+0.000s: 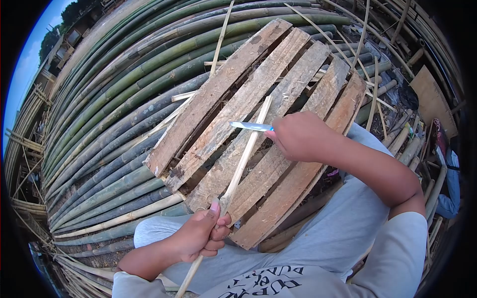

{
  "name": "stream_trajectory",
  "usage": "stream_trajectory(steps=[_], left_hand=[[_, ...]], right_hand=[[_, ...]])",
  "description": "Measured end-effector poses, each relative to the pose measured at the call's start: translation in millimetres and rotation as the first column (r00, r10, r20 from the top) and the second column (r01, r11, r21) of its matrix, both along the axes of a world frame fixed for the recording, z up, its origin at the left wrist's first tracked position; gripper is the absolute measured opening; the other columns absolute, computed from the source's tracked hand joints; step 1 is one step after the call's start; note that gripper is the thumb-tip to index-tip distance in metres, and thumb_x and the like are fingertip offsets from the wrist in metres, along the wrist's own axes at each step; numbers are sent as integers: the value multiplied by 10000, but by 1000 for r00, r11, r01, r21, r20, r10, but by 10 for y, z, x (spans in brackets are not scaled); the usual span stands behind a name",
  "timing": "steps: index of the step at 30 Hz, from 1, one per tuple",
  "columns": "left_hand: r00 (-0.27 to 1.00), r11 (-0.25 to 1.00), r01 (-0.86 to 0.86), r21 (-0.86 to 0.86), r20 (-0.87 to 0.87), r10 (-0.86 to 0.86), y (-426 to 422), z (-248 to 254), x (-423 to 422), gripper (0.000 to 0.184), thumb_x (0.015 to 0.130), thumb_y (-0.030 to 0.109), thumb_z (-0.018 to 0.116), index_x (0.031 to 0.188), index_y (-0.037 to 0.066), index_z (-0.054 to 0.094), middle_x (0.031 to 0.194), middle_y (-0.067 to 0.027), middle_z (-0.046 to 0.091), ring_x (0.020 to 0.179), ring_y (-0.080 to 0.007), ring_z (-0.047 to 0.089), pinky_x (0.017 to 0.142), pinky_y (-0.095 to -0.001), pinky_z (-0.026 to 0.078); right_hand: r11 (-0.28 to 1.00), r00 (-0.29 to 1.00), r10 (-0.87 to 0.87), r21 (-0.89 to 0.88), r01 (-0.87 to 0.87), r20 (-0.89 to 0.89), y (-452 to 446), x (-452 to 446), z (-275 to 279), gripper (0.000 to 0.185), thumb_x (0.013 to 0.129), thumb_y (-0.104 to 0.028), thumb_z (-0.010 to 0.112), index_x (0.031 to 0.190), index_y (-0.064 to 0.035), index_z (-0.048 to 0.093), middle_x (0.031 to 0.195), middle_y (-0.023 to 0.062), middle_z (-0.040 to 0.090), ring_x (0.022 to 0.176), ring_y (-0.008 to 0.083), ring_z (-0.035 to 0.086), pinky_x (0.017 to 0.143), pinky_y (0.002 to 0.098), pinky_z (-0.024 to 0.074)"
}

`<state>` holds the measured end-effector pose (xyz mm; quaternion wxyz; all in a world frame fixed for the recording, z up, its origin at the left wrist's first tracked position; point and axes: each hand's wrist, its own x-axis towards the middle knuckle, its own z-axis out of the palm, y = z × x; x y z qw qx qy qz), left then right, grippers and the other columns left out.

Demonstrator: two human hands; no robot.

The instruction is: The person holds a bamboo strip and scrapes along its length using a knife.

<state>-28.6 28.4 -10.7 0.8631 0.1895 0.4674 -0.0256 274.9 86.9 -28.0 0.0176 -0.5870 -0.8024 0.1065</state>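
My left hand (202, 233) is wrapped round the lower part of a pale bamboo strip (243, 169), thumb laid along it. The strip slants up and away over a slatted wooden pallet (218, 97), and its lower end runs down past my lap. In my right hand (300, 135) is a knife (248, 126), gripped by its handle, which shows only as a bit of blue at my fist. Its blade points left and lies across the strip near the upper end. Fine shavings are scattered over the slats.
Long green bamboo poles (134, 82) lie side by side beyond and left of the pallet. Loose split strips (221, 39) rest around its far edge. A brown board (433, 102) and a blue cloth item (449, 186) are at the right. My grey-clad legs (308, 226) are beside the pallet.
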Motion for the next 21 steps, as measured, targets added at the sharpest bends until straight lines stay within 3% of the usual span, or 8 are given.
stream_trajectory(steps=[6, 9, 11, 13, 15, 17, 19, 21], left_hand=[[999, 999, 1, 34, -51, 0, -2, 43, 73, 466, 989, 621, 288, 811, 196, 358, 626, 87, 233, 481, -31, 144, 408, -216, 105], [999, 1000, -11, 16, -38, 11, -58, 60, 86, 469, 986, 625, 289, 811, 196, 359, 626, 88, 236, 479, -29, 147, 406, -215, 105], [998, 1000, -5, 23, -57, 6, -59, 71, 74, 468, 984, 627, 289, 814, 196, 358, 627, 88, 230, 479, -31, 144, 405, -216, 106], [998, 999, 4, 49, -65, -1, -20, 83, 98, 468, 983, 629, 289, 818, 196, 357, 627, 87, 225, 480, -32, 142, 405, -218, 106], [999, 1000, -15, 12, -52, 16, -65, 65, 87, 467, 983, 629, 290, 821, 196, 361, 627, 86, 228, 479, -32, 142, 404, -218, 105], [998, 1000, -9, 18, -54, 10, -50, 67, 79, 467, 983, 629, 289, 824, 196, 361, 627, 85, 227, 480, -34, 141, 404, -220, 107], [999, 1000, -4, 28, -43, 5, -53, 60, 71, 467, 983, 630, 288, 826, 196, 361, 627, 84, 226, 482, -35, 140, 405, -222, 109], [1000, 1000, -13, -25, -8, 13, -29, 56, 37, 453, 997, 606, 270, 857, 185, 358, 630, 72, 260, 470, -50, 166, 396, -224, 125]], right_hand=[[997, 999, -51, 64, 50, 7, -64, -100, -17, 423, 996, -327, 452, 765, -30, 646, 669, 176, 648, 630, 387, 651, 589, 475, 518], [995, 993, 96, -32, -98, -70, -93, -119, -75, 418, 992, -335, 456, 780, -14, 620, 650, 193, 626, 610, 393, 634, 581, 491, 499], [998, 996, -31, 53, 35, -81, 56, 17, -79, 417, 990, -338, 459, 765, -19, 606, 643, 192, 623, 603, 403, 630, 585, 492, 500], [996, 994, -84, -17, 83, -64, -95, -152, -31, 413, 989, -334, 460, 759, -23, 603, 642, 190, 624, 603, 397, 632, 585, 496, 498], [996, 992, 87, -29, -90, -88, -218, -239, -63, 411, 998, -322, 447, 766, -26, 614, 640, 182, 626, 598, 379, 636, 572, 489, 500], [999, 996, 32, 40, -29, -82, -76, -65, -154, 404, 997, -315, 453, 767, -26, 616, 632, 171, 626, 587, 369, 637, 563, 483, 501], [962, 967, -255, 96, 255, -13, 100, 94, -208, 406, 987, -335, 469, 752, -29, 595, 616, 169, 618, 572, 380, 631, 567, 490, 498], [978, 977, -205, 25, 207, -50, -89, -128, -54, 415, 990, -340, 464, 746, -31, 594, 614, 168, 618, 575, 381, 633, 575, 491, 502]])
